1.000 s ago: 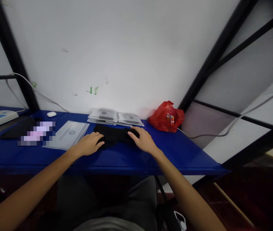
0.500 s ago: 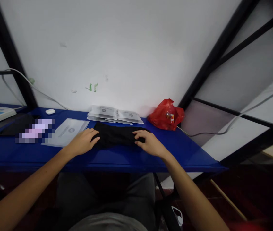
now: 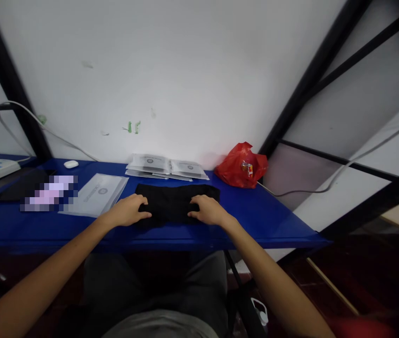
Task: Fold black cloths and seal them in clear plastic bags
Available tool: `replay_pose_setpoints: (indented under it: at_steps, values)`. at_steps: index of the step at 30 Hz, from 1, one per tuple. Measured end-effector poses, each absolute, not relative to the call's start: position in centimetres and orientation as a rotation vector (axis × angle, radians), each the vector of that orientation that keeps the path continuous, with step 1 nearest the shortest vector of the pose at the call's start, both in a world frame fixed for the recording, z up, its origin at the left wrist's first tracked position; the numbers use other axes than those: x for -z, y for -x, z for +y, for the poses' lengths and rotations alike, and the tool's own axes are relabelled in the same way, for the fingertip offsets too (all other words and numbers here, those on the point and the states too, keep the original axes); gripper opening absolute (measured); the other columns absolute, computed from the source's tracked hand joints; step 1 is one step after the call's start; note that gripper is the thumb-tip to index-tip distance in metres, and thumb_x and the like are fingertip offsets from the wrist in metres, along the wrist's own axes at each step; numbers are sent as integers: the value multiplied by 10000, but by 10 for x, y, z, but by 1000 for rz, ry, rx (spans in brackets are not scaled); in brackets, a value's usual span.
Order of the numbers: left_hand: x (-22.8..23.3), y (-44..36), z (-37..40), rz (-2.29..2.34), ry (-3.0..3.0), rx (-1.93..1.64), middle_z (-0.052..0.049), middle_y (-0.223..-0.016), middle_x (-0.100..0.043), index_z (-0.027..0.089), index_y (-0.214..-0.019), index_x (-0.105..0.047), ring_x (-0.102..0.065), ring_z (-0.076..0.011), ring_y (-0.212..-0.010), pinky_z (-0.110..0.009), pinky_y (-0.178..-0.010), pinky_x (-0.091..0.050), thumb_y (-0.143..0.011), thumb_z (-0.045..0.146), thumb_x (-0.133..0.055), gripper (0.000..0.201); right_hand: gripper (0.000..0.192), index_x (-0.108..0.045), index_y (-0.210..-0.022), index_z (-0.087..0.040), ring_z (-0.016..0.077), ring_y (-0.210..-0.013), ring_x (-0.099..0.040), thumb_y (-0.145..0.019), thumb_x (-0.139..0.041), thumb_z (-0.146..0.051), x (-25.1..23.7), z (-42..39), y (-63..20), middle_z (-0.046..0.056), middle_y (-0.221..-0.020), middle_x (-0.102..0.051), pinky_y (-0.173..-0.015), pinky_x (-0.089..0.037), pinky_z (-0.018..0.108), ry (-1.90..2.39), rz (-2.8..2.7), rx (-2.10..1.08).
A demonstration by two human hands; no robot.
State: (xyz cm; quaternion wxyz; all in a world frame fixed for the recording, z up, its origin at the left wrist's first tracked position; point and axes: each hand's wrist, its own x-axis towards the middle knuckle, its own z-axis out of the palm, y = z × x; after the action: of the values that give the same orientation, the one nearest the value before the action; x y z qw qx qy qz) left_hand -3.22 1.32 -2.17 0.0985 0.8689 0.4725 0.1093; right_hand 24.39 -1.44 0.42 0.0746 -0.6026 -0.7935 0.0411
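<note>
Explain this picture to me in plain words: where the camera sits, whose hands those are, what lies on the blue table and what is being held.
The camera is worn on a person's head and looks forward and down, so the two bare arms reaching in from the bottom are that person's own. No machine is involved.

The left hand and right hand both lie on a black cloth, one near each end, fingers curled at its near edge. The cloth lies flat on the blue table; it is pressed or gripped, not lifted.

Also on the table: a clear packet left of the cloth, a stack of similar packets against the wall, a red bag to the right, a small white case, and a dark flat thing at far left. One patch of the picture is blurred out.
</note>
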Motion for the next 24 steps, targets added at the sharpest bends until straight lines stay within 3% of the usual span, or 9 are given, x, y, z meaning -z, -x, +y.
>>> replay_pose_setpoints:
  at_steps: [4,7,10,15,17,19,21,24]
  values:
    - [14,22,25,1503,-2629,-370,-77,-984,-628,201,-958,-587,-575,-251,-935,-346,-758,-433,-805,329,-533,206,98,-628,-833,-197,245,-957,-597,-744,-667,-215,-2,7,-242,71,-979,-672,-768,-426,317,1787,-2363,-47]
    - [-3,18,27,1589,-2731,-594,-87,-945,-623,191,-899,-581,-562,-253,-936,-359,-772,-418,-825,243,-485,133,69,-576,-783,-188,207,-861,-585,-749,-632,-165,-11,13,-240,55,-890,-655,-724,-404,300,1667,-2250,29]
    - [-26,29,17,1485,-2648,-802,-57,-890,-624,197,-856,-566,-568,-214,-850,-338,-737,-423,-835,297,-488,128,88,-531,-761,-182,150,-757,-553,-747,-607,-138,-27,-2,-244,22,-827,-627,-686,-394,268,1464,-2192,-96]
    - [-46,53,-4,1072,-2277,-468,9,-702,-637,215,-867,-576,-601,-156,-675,-280,-652,-463,-820,501,-491,303,255,-541,-699,-182,126,-645,-535,-846,-529,-390,-44,-40,-257,-7,-680,-600,-619,-413,254,1266,-2351,-572]
    - [-38,48,-3,1148,-2237,-540,-18,-780,-673,210,-938,-587,-630,-174,-750,-298,-703,-481,-840,521,-437,359,291,-584,-770,-182,151,-706,-575,-883,-463,-422,-39,-42,-260,25,-758,-642,-672,-439,285,1376,-2249,-393]
    - [-19,34,3,1277,-2298,-659,-73,-1026,-673,196,-1061,-581,-618,-211,-952,-337,-839,-465,-847,529,-414,431,277,-617,-918,-178,201,-870,-604,-892,-454,-401,-27,-35,-262,81,-956,-668,-796,-444,340,1549,-2140,-84]
    - [3,18,13,1381,-2431,-604,-127,-1291,-546,157,-1233,-513,-492,-260,-1195,-388,-1003,-362,-857,527,-384,544,358,-589,-1107,-136,272,-1088,-554,-893,-460,-392,-11,-22,-263,159,-1192,-599,-936,-391,410,1766,-2146,90]
    - [31,3,32,1500,-2479,-291,-168,-1467,-318,106,-1367,-388,-247,-300,-1369,-435,-1094,-227,-865,566,-333,683,531,-479,-1286,-83,313,-1291,-391,-895,-444,-441,13,0,-265,219,-1382,-433,-1051,-281,467,2040,-2232,9]
